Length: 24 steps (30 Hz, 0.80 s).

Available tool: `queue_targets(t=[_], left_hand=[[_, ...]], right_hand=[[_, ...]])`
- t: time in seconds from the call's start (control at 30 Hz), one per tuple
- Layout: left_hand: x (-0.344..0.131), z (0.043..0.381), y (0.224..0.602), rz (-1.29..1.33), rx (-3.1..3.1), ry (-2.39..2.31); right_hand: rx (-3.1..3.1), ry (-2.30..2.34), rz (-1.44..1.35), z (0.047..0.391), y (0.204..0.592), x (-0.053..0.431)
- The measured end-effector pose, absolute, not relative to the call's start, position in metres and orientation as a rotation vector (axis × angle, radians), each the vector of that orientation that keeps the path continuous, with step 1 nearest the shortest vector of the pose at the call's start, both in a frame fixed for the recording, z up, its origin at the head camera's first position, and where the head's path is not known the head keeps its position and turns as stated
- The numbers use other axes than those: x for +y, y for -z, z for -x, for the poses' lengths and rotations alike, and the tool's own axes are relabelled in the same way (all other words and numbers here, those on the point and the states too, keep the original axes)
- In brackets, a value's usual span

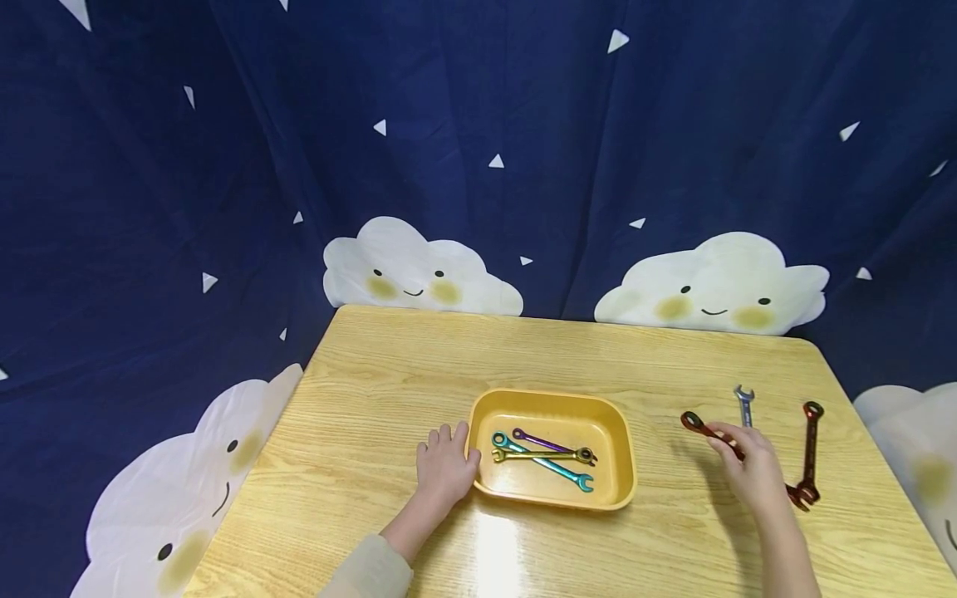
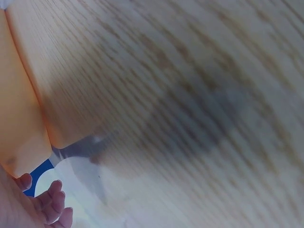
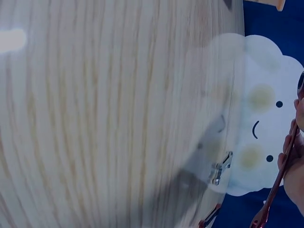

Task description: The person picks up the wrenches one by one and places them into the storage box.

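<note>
The right hand (image 1: pixel 750 465) pinches a red wrench (image 1: pixel 706 428) between thumb and fingers, its ring end jutting out past the fingertips on the side toward the tray. Just beyond that hand a silver wrench (image 1: pixel 745 405) lies on the counter (image 1: pixel 374 365); to its right is a dark red wrench (image 1: pixel 811 448). Well to its left sits the yellow tray (image 1: pixel 553 501), holding a purple wrench (image 1: pixel 542 441), a gold wrench (image 1: pixel 538 455) and a teal wrench (image 1: pixel 561 471). The left hand (image 1: pixel 444 467), fingers relaxed, touches the tray's left side.
</note>
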<state>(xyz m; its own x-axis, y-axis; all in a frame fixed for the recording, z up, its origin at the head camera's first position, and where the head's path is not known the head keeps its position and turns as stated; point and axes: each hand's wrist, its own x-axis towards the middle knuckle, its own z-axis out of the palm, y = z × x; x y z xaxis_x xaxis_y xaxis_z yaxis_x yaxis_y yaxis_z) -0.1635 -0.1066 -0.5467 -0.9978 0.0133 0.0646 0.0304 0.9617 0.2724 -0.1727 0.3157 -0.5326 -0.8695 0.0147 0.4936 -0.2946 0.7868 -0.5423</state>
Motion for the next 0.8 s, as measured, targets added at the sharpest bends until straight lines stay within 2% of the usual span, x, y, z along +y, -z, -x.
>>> queue_targets(t=[0.8], left_hand=[[-0.107,0.164,0.547,0.03,-3.048,0.43]], right_hand=[[-2.437,-0.88,-0.372,0.196,0.52,0.275]])
